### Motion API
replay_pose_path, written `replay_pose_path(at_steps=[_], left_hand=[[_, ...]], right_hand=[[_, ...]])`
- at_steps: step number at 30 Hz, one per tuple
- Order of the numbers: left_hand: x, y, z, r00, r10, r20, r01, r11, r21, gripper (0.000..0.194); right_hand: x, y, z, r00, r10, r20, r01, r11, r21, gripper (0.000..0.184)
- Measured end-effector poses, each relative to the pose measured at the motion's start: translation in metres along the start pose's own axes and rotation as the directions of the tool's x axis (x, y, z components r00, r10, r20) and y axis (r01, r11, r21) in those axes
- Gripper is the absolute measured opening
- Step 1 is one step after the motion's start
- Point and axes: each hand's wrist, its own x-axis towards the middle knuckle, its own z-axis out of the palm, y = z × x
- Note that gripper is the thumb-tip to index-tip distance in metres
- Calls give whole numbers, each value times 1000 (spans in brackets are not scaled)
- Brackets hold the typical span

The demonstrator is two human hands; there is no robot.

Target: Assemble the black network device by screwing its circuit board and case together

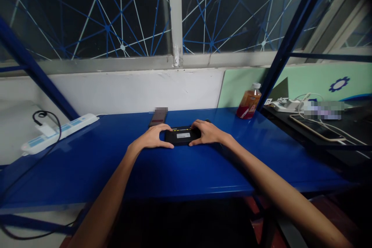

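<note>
A window [87, 19] crossed by blue and pale lines fills the upper background, above a white wall [139, 91]. Below it stretches the blue counter [188, 170], with blue metal posts rising at both sides. To the right, a green panel [308, 81] stands behind a black counter [276, 119], where white cables and a light-rimmed phone [316, 128] lie. A white and pale-blue power strip [59, 133] lies slantwise at the blue counter's left end, a plug in it. Toward the far right corner, a bottle [249, 102] with a white cap and reddish contents stands upright. Near the middle, the left hand [152, 136] and the right hand [207, 133] face each other, both curved and gripping a flat black device [171, 138] between them. Each takes one end, fingers at the far edge and thumb at the near one, so the device sits between the two palms; whether it rests on the surface or is slightly raised, I cannot tell. Just beyond the left hand lies a thin dark slab [159, 117]. Smallest are the device's white label [183, 135], in its middle, and yellow marks [176, 130] along its far edge.
</note>
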Motion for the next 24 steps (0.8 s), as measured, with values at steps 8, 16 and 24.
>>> replay_pose_path(at_steps=[8, 16, 24], left_hand=[[0, -9, -2, 1000, -23, 21, 23, 999, 30, 76], [-1, -10, -4, 998, -20, 62, 18, 999, 28, 83], [-1, -5, -5, 998, -16, 55, 16, 1000, 4, 81]], right_hand=[[1, 3, -5, 1000, -19, 24, 16, 994, 105, 68], [-1, -2, -13, 997, 41, 62, -50, 987, 150, 68], [-1, 2, -7, 999, 21, 36, -26, 987, 160, 69]])
